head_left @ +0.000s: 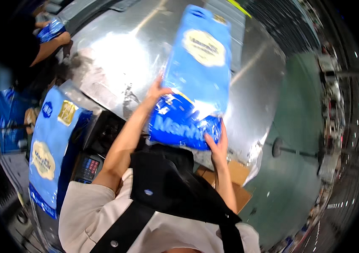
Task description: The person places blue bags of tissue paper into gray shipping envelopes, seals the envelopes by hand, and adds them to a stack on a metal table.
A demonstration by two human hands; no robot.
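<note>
Over a shiny metal table (pixel 116 55), a blue plastic bag (pixel 196 76) is gripped at its lower corners by left hand (pixel 156 95) and right hand (pixel 217 145); slick film could slip.

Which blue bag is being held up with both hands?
The big blue bag in the middle, over the shiny metal table. The left hand and right hand grip it; the other blue bag stands untouched at the left.

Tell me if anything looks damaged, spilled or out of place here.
Nothing stands out. Both hands, left and right, hold an intact blue bag over the shiny metal table. A second blue bag stands upright at the left, unspilled.
</note>
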